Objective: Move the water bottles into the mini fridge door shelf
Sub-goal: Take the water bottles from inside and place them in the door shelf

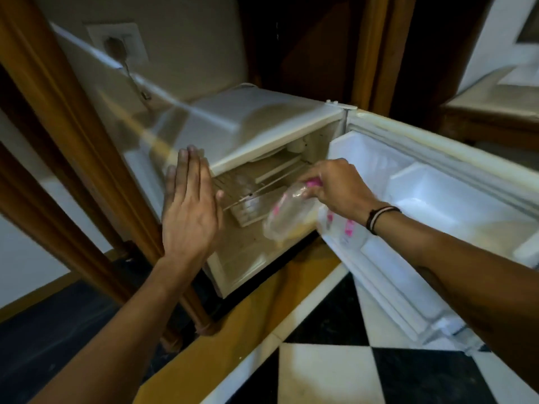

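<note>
Hands apart: left hand [188, 199] flat, fingers straight and together, beside the mini fridge [262, 123] front edge, gripping nothing. Right hand [332, 185] pinched around pink-capped water bottle [287, 212], tilted before the open compartment, near the door shelf [437, 205].

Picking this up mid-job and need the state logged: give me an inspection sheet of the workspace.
Surface: mini fridge open, wire rack inside; door swung right.
Job's things: clear water bottle, pink cap, tilted at the fridge mouth; second bottle with pink label beside it at the door, seating unclear.
Clutter: nothing seen.
Grippers: right hand grips the tilted bottle at its neck; left hand open, flat, empty.
Cables: cord plugged into wall socket.
Surroundings: checkered floor, wooden frame.
</note>
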`<state>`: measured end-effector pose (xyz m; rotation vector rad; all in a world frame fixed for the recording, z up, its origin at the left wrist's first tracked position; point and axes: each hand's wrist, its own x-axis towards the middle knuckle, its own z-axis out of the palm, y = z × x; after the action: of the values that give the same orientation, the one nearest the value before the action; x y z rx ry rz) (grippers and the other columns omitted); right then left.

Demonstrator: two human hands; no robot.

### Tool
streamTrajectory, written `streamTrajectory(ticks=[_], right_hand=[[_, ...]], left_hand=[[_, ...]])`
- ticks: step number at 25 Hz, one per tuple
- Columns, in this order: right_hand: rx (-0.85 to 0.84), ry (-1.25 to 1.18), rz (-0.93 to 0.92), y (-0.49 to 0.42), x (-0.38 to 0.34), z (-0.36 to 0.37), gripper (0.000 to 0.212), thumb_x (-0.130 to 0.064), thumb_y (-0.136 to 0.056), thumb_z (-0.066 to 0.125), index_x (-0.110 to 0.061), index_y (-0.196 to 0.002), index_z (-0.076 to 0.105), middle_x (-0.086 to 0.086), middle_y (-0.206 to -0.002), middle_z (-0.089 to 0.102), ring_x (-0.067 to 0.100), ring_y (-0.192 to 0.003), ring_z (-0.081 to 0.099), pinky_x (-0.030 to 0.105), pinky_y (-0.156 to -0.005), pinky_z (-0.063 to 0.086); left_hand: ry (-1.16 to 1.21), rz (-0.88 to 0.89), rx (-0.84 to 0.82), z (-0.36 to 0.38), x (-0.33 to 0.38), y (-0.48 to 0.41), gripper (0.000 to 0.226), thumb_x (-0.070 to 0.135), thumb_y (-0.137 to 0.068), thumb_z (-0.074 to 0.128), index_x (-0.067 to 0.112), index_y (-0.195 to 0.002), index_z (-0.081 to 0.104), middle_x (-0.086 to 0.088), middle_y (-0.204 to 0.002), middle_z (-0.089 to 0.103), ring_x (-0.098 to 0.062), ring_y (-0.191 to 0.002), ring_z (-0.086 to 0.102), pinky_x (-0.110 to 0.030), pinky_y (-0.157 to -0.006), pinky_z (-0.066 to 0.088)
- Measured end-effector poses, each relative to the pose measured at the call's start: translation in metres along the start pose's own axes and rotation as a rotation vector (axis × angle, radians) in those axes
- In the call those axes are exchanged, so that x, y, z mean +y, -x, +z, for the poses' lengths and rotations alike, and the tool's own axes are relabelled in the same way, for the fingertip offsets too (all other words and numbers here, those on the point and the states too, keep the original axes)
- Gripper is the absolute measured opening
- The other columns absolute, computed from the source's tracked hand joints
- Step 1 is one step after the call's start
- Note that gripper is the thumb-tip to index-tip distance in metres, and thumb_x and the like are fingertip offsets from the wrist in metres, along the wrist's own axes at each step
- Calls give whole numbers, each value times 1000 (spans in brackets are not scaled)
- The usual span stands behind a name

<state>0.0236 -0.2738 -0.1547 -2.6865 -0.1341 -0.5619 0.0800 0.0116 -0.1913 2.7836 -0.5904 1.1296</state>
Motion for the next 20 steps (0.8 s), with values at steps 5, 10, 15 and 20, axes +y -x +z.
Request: streamTrajectory(ticks=[5, 10, 15, 20], right_hand=[[-186, 405, 18, 30, 6, -66, 26, -8, -87, 76, -19, -110, 81, 3, -111, 77, 25, -101, 72, 34, -83, 56], [-243, 624, 43, 41, 7, -74, 26, -6, -90, 71, -18, -112, 75, 7, -115, 70, 27, -99, 69, 34, -83, 56], [-332, 846, 35, 36, -1, -41, 26, -7, -98, 57, -13, -123, 62, 11, -119, 65, 35, -107, 68, 42, -92, 51], [-320, 928, 156, 15, -1, -32, 29, -11, -100, 53, -15, -129, 58, 9, -123, 64, 34, -113, 66, 43, -98, 45]], left_hand=[[14, 6, 9, 13, 22, -12, 68, 33, -116, 23, -8, -170, 18, -27, -182, 10, -35, -172, 7, -46, -140, 0], [-2, 13, 31, 9, 22, -11, 66, 30, -117, 31, -11, -168, 23, -29, -180, 16, -38, -170, 14, -49, -141, 7], [-29, 62, 43, 8, 14, -10, 66, 32, -116, 28, -8, -168, 25, -27, -180, 18, -36, -171, 16, -48, -140, 9], [-43, 73, 42, 7, 14, -10, 66, 31, -115, 31, -8, -168, 25, -27, -180, 19, -36, -170, 17, -50, -140, 14]])
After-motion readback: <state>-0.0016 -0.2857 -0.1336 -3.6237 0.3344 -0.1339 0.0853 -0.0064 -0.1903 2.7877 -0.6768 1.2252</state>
